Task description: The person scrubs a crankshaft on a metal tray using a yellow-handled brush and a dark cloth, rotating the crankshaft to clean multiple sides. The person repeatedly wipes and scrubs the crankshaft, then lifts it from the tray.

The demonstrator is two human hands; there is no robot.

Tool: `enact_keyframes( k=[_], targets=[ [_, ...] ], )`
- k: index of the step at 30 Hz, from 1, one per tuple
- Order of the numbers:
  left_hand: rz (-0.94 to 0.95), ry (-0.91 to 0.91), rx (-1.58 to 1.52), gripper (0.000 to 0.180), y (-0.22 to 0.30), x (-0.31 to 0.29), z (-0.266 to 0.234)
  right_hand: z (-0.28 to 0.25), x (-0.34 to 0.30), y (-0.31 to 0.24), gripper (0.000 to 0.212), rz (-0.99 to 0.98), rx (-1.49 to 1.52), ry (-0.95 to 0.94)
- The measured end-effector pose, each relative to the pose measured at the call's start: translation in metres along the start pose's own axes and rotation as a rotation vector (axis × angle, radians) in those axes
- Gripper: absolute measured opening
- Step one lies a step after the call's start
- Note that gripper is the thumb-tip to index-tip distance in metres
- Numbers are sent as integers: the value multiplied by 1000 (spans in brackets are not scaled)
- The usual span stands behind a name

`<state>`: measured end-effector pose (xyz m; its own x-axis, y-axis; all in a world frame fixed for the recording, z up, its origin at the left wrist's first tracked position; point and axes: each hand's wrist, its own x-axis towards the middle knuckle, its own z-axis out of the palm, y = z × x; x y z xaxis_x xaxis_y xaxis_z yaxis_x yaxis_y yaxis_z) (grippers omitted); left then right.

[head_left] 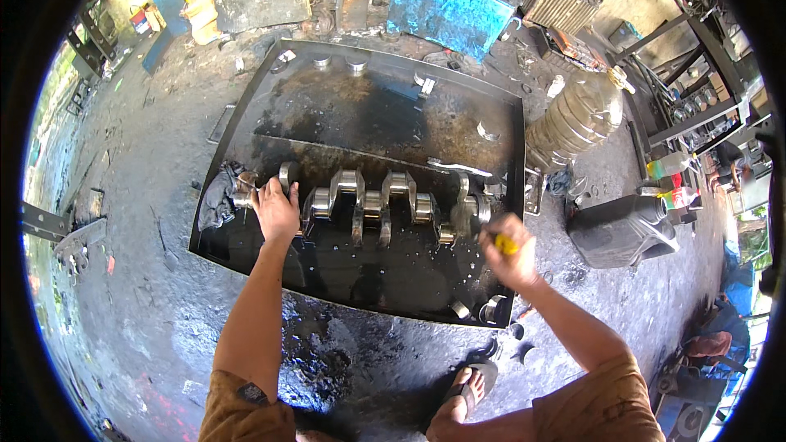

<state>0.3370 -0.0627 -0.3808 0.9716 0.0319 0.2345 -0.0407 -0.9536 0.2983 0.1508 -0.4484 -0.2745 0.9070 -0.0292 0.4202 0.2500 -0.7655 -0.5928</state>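
A shiny metal crankshaft lies across a shallow black metal tray wet with dark liquid. My left hand grips the crankshaft near its left end, with the fingers curled over the metal. Beside that end, a dark rag is bunched against the tray's left wall. In my right hand, just right of the crankshaft's other end, is a tool with a yellow handle. Motion blurs this hand, and the tool's working end cannot be made out.
Curved bearing shells and round metal pieces lie about the tray. Right of it are a large clear plastic bottle and a black jerrycan. A blue metal box stands behind. My sandalled foot is at the front.
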Motion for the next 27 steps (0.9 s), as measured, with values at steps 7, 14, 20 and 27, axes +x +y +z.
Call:
enact_keyframes(
  k=[7, 14, 20, 27],
  targets=[
    [-2, -1, -7, 41, -1, -1, -1, 1, -15, -16, 14, -68, 35, -105],
    [20, 13, -7, 39, -2, 0, -1, -1, 2, -6, 14, -87, -66, -48],
    [24, 9, -14, 41, -6, 1, 5, 5, -48, -7, 6, 123, -8, -229],
    [76, 47, 34, 45, -13, 3, 13, -20, 27, 6, 12, -9, -48, 83]
  ],
)
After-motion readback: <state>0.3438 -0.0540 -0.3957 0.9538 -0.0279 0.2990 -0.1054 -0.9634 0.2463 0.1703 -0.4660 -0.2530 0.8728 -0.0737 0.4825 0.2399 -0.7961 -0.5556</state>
